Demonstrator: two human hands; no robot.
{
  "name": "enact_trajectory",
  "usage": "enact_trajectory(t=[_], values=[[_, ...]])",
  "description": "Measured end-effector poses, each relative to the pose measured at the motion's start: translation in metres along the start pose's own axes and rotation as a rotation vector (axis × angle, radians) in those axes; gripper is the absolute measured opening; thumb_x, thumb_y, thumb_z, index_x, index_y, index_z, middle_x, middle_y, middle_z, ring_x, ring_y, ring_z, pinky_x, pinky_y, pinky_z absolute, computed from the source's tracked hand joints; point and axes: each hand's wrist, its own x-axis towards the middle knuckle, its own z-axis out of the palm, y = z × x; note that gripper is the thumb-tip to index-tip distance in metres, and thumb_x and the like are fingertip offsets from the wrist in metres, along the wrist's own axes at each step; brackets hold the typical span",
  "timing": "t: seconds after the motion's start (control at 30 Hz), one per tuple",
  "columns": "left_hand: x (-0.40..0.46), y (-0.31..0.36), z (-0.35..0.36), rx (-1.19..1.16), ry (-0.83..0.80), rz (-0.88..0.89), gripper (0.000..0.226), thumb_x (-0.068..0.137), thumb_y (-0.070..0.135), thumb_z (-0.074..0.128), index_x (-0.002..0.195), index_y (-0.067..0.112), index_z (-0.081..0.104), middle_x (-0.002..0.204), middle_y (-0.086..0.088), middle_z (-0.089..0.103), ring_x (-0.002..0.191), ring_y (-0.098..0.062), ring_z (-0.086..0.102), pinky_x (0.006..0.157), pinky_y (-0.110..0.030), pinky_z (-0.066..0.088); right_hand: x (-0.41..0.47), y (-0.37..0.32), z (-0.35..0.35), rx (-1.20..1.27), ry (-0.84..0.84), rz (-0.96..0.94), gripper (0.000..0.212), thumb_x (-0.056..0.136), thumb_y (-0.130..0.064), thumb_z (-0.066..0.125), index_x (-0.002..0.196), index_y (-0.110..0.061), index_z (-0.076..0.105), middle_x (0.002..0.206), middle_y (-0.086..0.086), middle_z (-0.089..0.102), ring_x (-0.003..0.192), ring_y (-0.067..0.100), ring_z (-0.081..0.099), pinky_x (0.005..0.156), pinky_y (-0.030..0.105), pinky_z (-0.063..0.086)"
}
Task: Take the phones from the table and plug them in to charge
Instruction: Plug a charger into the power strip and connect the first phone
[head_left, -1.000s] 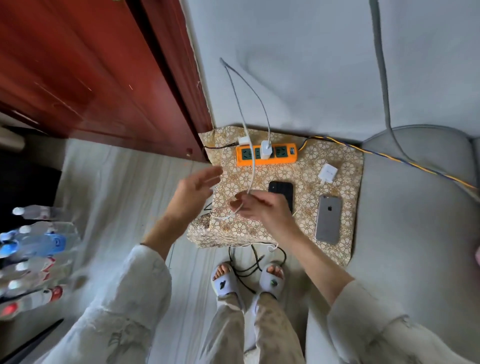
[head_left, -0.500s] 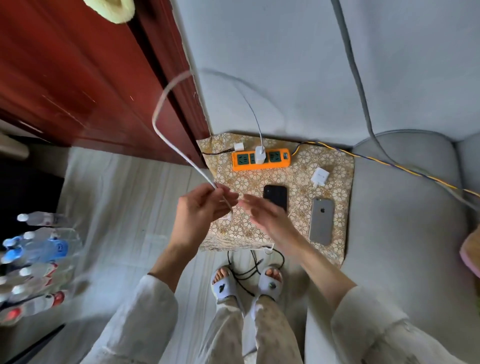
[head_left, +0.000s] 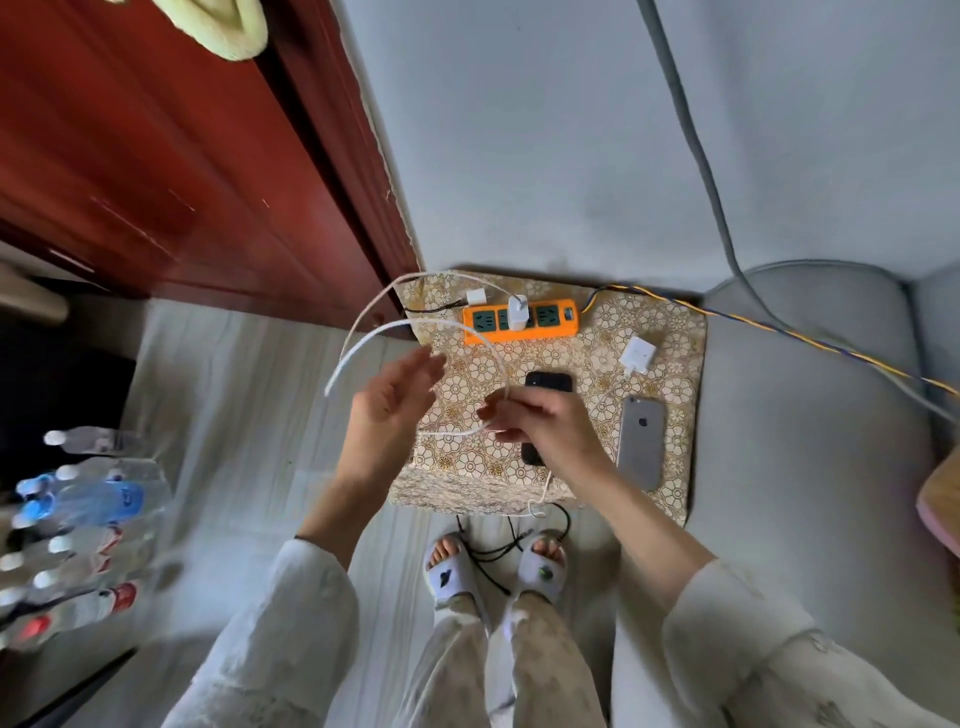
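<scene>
A person stands over a small table (head_left: 670, 332) covered in a gold flower-patterned cloth, set against a pale wall beside a grey sofa. The right hand (head_left: 545, 426) pinches a white charging cable (head_left: 363, 332) between thumb and fingertips, its other fingers curled, just above a black phone (head_left: 548, 380) that it partly hides. The left hand (head_left: 389, 405) hovers beside it with fingers straight and loosely spread, touching nothing that can be made out. The cable loops up and left in a wide arc, then runs back to a white charger (head_left: 518, 312) plugged into an orange power strip (head_left: 521, 320) at the table's far edge. A grey phone (head_left: 641, 441) lies face down near the right edge, well apart from the strip, and a spare white adapter (head_left: 638, 355) rests between the two. Blurred water bottles (head_left: 78, 519) stand on the floor to the left

The step in hand looks like finding the cable's free end. To do it well, the left hand should run along the loop to the connector, keep slack so the charger is not tugged from the strip, then lift the black phone and line the connector up square with its port
</scene>
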Motion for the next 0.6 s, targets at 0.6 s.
enact_trajectory(t=[0.6], values=[[-0.015,0.017,0.017,-0.35,0.001,-0.056,0.019,0.091,0.006,0.045,0.082,0.008,0.062,0.082,-0.006,0.073,0.09,-0.021,0.069,0.081,-0.028,0.057,-0.015,0.028,0.0,0.349,-0.058,0.668,0.043,0.094,-0.031,0.044,0.101,0.008,0.06,0.087,0.019,0.07,0.075,0.025,0.068,0.067,0.03,0.058]])
